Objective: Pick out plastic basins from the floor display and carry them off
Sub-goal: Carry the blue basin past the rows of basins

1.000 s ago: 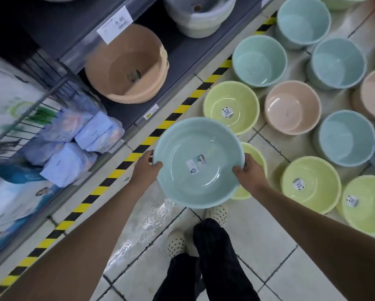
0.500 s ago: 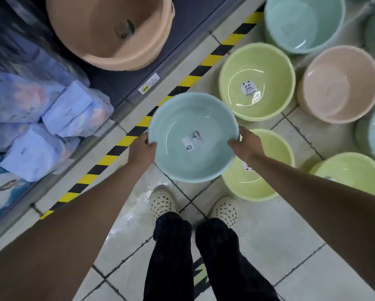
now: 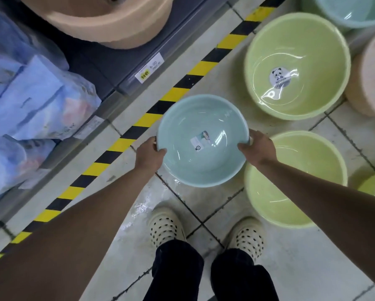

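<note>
At far left, blue wrapped packs sit on a low shelf, bordered by yellow-and-black floor tape. Your left hand grips the pale teal basin by its left rim, fingers curled over the edge. The basin is held above the tiled floor, beyond your feet. Your right hand grips the opposite rim likewise. To the right, a green basin stands on the floor.
</note>
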Demonstrator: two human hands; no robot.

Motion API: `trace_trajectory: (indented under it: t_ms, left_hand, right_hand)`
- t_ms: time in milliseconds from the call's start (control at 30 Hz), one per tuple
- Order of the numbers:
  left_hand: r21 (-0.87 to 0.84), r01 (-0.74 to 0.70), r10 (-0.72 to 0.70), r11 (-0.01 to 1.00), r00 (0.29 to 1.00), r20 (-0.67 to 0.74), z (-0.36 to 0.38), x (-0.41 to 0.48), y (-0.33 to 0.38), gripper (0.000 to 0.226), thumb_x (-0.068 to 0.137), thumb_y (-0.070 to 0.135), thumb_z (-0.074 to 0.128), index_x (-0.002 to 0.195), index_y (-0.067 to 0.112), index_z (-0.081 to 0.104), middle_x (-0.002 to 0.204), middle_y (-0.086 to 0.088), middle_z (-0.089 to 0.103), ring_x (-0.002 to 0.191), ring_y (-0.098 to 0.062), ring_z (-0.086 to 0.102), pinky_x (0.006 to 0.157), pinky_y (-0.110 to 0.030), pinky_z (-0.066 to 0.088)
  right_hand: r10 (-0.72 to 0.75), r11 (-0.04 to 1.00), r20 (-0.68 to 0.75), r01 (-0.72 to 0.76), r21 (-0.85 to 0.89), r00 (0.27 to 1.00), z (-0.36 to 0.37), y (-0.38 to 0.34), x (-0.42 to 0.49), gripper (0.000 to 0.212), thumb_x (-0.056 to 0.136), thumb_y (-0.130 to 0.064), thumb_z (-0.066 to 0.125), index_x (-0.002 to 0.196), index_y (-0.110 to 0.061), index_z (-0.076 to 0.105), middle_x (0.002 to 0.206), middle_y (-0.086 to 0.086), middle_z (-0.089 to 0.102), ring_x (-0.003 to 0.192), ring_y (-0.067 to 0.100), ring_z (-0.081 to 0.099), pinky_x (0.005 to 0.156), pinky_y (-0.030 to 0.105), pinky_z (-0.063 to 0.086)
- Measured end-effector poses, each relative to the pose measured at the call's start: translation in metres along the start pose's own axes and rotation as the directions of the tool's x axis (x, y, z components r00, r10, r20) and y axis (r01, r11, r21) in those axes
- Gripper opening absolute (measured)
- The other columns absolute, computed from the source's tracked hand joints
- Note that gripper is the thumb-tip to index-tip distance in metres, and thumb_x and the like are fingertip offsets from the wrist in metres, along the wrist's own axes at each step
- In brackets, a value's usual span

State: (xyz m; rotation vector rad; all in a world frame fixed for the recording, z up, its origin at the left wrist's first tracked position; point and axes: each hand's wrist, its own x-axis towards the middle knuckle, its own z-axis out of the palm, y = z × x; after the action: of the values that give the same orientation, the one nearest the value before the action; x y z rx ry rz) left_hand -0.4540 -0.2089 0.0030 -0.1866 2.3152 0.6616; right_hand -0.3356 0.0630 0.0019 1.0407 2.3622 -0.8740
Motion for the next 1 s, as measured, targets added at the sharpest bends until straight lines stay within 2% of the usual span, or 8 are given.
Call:
trace_trajectory:
  t_ms: [133, 267, 400, 533, 600, 667, 800, 1000]
  left_hand:
    - [0.044, 0.002, -0.001, 0.999, 1.000, -0.023, 0.010, 0.014, -0.014, 0.041, 0.081, 0.022, 0.066, 0.122, 0.014, 0.064, 0.119, -0.011, 0.061, 0.097, -0.030, 0.064, 0.082, -0.035, 0.051]
    - [-0.021, -0.007, 0.006, 1.000, 1.000, -0.029, 0.015, 0.017, -0.013, 0.039, 0.083, 0.014, 0.062, 0.122, 0.014, 0.062, 0.112, -0.006, 0.065, 0.097, -0.028, 0.063, 0.082, -0.034, 0.048]
    - [-0.079, 0.045, -0.047, 0.996, 0.999, -0.025, 0.015, 0.021, -0.001, 0.038, 0.086, 0.006, 0.057, 0.124, 0.010, 0.060, 0.114, -0.008, 0.066, 0.102, -0.029, 0.060, 0.079, -0.032, 0.043]
    - [-0.108, -0.040, 0.022, 0.993, 0.987, -0.161, -0.006, 0.013, 0.018, 0.031, 0.089, 0.010, 0.055, 0.119, 0.007, 0.060, 0.104, -0.005, 0.060, 0.092, -0.026, 0.055, 0.074, -0.028, 0.038]
    - [-0.097, -0.082, 0.062, 0.992, 0.980, -0.190, -0.018, 0.005, 0.031, 0.027, 0.091, 0.011, 0.055, 0.117, 0.006, 0.061, 0.100, -0.005, 0.060, 0.087, -0.024, 0.052, 0.070, -0.023, 0.034]
    - [-0.088, -0.130, 0.114, 0.988, 0.979, -0.167, -0.028, -0.007, 0.044, 0.024, 0.091, 0.012, 0.056, 0.114, 0.006, 0.062, 0.100, -0.007, 0.064, 0.086, -0.024, 0.054, 0.071, -0.025, 0.036]
    - [-0.087, -0.229, 0.219, 0.969, 0.969, -0.111, -0.028, -0.049, 0.093, 0.026, 0.091, 0.011, 0.055, 0.116, 0.012, 0.064, 0.101, -0.003, 0.066, 0.088, -0.022, 0.057, 0.074, -0.027, 0.040]
    - [0.002, -0.391, 0.391, 0.921, 0.921, 0.004, 0.021, -0.108, 0.163, 0.037, 0.087, 0.018, 0.057, 0.123, 0.022, 0.062, 0.105, -0.004, 0.066, 0.096, -0.023, 0.062, 0.085, -0.039, 0.052]
  right_hand:
    - [-0.028, 1.000, 0.001, 0.028, -0.009, 1.000, 0.018, 0.003, 0.005, 0.030, 0.082, -0.015, 0.058, 0.112, -0.014, 0.063, 0.093, 0.009, 0.068, 0.085, 0.028, 0.048, 0.082, 0.034, 0.040]
    - [0.062, 0.997, 0.027, -0.063, 0.041, 0.998, 0.026, -0.001, 0.015, 0.032, 0.081, -0.016, 0.056, 0.113, -0.013, 0.061, 0.098, 0.011, 0.069, 0.095, 0.038, 0.060, 0.075, 0.036, 0.049]
    - [0.171, 0.973, 0.053, -0.177, 0.149, 0.984, 0.028, -0.009, 0.016, 0.037, 0.083, -0.011, 0.055, 0.120, -0.011, 0.060, 0.106, 0.012, 0.068, 0.101, 0.035, 0.061, 0.076, 0.031, 0.045]
    - [0.176, 0.913, 0.100, -0.201, 0.355, 0.979, 0.020, -0.013, -0.004, 0.037, 0.081, -0.010, 0.057, 0.118, -0.012, 0.063, 0.094, 0.005, 0.066, 0.094, 0.032, 0.065, 0.073, 0.033, 0.052]
    - [0.169, 0.866, 0.095, -0.193, 0.461, 0.981, 0.009, -0.014, -0.020, 0.039, 0.083, -0.009, 0.056, 0.121, -0.014, 0.061, 0.094, 0.003, 0.065, 0.087, 0.026, 0.063, 0.064, 0.028, 0.049]
    - [0.169, 0.836, 0.081, -0.186, 0.516, 0.982, -0.006, -0.013, -0.037, 0.042, 0.085, -0.009, 0.056, 0.126, -0.017, 0.056, 0.098, 0.002, 0.064, 0.087, 0.024, 0.061, 0.057, 0.022, 0.044]
    - [0.212, 0.826, 0.049, -0.206, 0.524, 0.976, -0.051, 0.010, -0.067, 0.042, 0.088, -0.011, 0.055, 0.129, -0.018, 0.050, 0.103, 0.001, 0.060, 0.096, 0.027, 0.060, 0.058, 0.020, 0.040]
    - [0.344, 0.771, -0.039, -0.259, 0.582, 0.938, -0.131, 0.079, -0.119, 0.040, 0.088, -0.010, 0.056, 0.127, -0.018, 0.052, 0.096, -0.004, 0.060, 0.091, 0.024, 0.059, 0.072, 0.032, 0.046]
